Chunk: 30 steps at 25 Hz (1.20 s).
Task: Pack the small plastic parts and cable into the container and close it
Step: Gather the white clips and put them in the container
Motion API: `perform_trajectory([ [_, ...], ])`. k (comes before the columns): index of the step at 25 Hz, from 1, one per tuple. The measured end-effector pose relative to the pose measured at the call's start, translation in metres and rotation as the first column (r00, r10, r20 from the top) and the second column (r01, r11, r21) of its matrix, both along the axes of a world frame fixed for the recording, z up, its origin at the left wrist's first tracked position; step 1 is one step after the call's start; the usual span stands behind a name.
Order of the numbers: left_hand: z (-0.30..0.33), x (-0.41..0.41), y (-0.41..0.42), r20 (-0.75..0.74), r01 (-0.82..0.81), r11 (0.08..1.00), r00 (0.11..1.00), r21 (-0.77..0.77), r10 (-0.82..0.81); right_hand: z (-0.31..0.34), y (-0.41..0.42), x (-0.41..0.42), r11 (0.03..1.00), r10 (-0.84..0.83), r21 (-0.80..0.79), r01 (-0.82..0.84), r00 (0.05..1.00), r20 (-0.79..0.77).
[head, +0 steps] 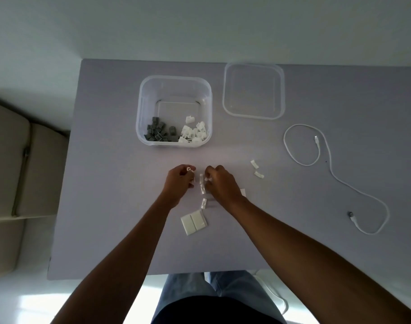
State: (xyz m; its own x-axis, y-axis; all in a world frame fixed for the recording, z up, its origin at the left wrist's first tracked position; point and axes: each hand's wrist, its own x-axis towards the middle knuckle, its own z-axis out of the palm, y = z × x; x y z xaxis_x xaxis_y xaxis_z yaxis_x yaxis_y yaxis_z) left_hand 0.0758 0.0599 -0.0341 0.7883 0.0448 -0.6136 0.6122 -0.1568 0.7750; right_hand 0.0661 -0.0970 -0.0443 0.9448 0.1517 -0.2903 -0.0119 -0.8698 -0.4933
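Your left hand (pixel 180 182) pinches a small white clip (pixel 190 169); your right hand (pixel 221 183) closes on loose white clips (pixel 202 183) on the table (pixel 106 160). The container (pixel 174 111) sits open just beyond, its lid (pixel 253 90) and the cable (pixel 335 174) to the right.

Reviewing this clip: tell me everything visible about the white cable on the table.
The white cable is thin, flexible and looks plastic-sheathed. It lies loose on the table, right of the open container and just below the lid. Its far end curls into a loop ending in a small white plug; the rest snakes toward the person and hooks back to a darker-tipped connector. Neither hand touches it; it is not yet packed.
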Motion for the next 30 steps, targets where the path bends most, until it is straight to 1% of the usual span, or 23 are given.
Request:
perform_trajectory([
  [1, 0.005, 0.001, 0.002, -0.106, -0.112, 0.974, 0.990, -0.196, 0.092, 0.001, -0.001, 0.002, 1.000, -0.015, 0.011, 0.015, 1.000, -0.010],
  [3, 0.014, 0.001, 0.006, -0.253, -0.257, 0.863, 0.955, -0.435, 0.157, 0.002, -0.004, 0.003, 0.997, -0.056, 0.051, 0.058, 0.998, -0.035],
  [5, 0.020, 0.001, 0.008, -0.314, -0.305, 0.758, 0.939, -0.577, 0.138, 0.006, -0.009, 0.004, 0.980, -0.123, 0.149, 0.129, 0.991, -0.049],
  [6, 0.023, 0.001, 0.009, -0.325, -0.308, 0.710, 0.938, -0.633, 0.116, 0.008, -0.012, 0.003, 0.953, -0.181, 0.235, 0.194, 0.981, -0.075],
  [7, 0.025, 0.001, 0.010, -0.332, -0.306, 0.673, 0.939, -0.674, 0.094, 0.012, -0.013, 0.002, 0.893, -0.260, 0.341, 0.294, 0.955, -0.142],
  [8, 0.028, 0.001, 0.010, -0.338, -0.304, 0.650, 0.938, -0.696, 0.078, 0.016, -0.015, 0.002, 0.779, -0.345, 0.455, 0.432, 0.901, -0.265],
  [9, 0.029, 0.001, 0.010, -0.352, -0.312, 0.641, 0.933, -0.701, 0.070, 0.020, -0.018, 0.001, 0.602, -0.399, 0.547, 0.582, 0.813, -0.425],
  [11, 0.030, 0.003, 0.006, -0.406, -0.359, 0.660, 0.909, -0.660, 0.089, 0.029, -0.026, -0.001, 0.209, -0.344, 0.591, 0.779, 0.624, -0.702],
  [12, 0.029, 0.004, 0.003, -0.430, -0.379, 0.683, 0.897, -0.624, 0.106, 0.032, -0.031, -0.003, 0.067, -0.285, 0.574, 0.816, 0.567, -0.773],
  [13, 0.027, 0.005, 0.001, -0.444, -0.389, 0.707, 0.888, -0.590, 0.119, 0.033, -0.038, -0.006, -0.035, -0.231, 0.557, 0.830, 0.535, -0.812],
  [14, 0.025, 0.005, -0.002, -0.452, -0.395, 0.726, 0.883, -0.563, 0.129, 0.034, -0.043, -0.009, -0.102, -0.197, 0.550, 0.829, 0.525, -0.828],
  [16, 0.020, 0.004, -0.006, -0.470, -0.400, 0.736, 0.874, -0.546, 0.126, 0.036, -0.052, -0.017, -0.143, -0.194, 0.552, 0.822, 0.523, -0.830],
  [17, 0.019, 0.003, -0.007, -0.482, -0.405, 0.728, 0.868, -0.552, 0.117, 0.036, -0.054, -0.022, -0.124, -0.221, 0.545, 0.829, 0.512, -0.830],
  [18, 0.019, 0.003, -0.008, -0.494, -0.411, 0.717, 0.863, -0.563, 0.107, 0.036, -0.056, -0.026, -0.068, -0.273, 0.537, 0.841, 0.502, -0.821],
  [19, 0.019, 0.002, -0.009, -0.504, -0.417, 0.705, 0.858, -0.574, 0.097, 0.033, -0.056, -0.032, 0.031, -0.351, 0.524, 0.851, 0.500, -0.791],
  [20, 0.020, 0.002, -0.011, -0.514, -0.423, 0.695, 0.853, -0.581, 0.090, 0.029, -0.057, -0.038, 0.163, -0.435, 0.507, 0.846, 0.523, -0.733],
  [21, 0.020, 0.002, -0.012, -0.526, -0.433, 0.683, 0.846, -0.589, 0.083, 0.024, -0.057, -0.045, 0.323, -0.514, 0.481, 0.815, 0.578, -0.634],
  [22, 0.020, 0.001, -0.014, -0.538, -0.448, 0.663, 0.839, -0.600, 0.079, 0.019, -0.056, -0.052, 0.504, -0.555, 0.440, 0.743, 0.669, -0.494],
  [23, 0.020, 0.001, -0.014, -0.549, -0.464, 0.639, 0.832, -0.614, 0.077, 0.013, -0.054, -0.060, 0.678, -0.541, 0.364, 0.639, 0.768, -0.342],
  [24, 0.020, 0.001, -0.016, -0.559, -0.480, 0.619, 0.826, -0.622, 0.078, 0.009, -0.052, -0.068, 0.801, -0.487, 0.270, 0.535, 0.844, -0.226],
  [25, 0.021, 0.000, -0.017, -0.569, -0.496, 0.604, 0.818, -0.624, 0.085, 0.006, -0.050, -0.076, 0.871, -0.428, 0.188, 0.454, 0.889, -0.162],
  [26, 0.022, -0.001, -0.019, -0.577, -0.511, 0.592, 0.811, -0.623, 0.093, 0.003, -0.048, -0.082, 0.909, -0.380, 0.133, 0.396, 0.915, -0.132],
  [30, 0.028, 0.000, -0.022, -0.568, -0.522, 0.593, 0.813, -0.614, 0.128, -0.005, -0.037, -0.095, 0.953, -0.302, -0.036, 0.301, 0.953, -0.014],
])
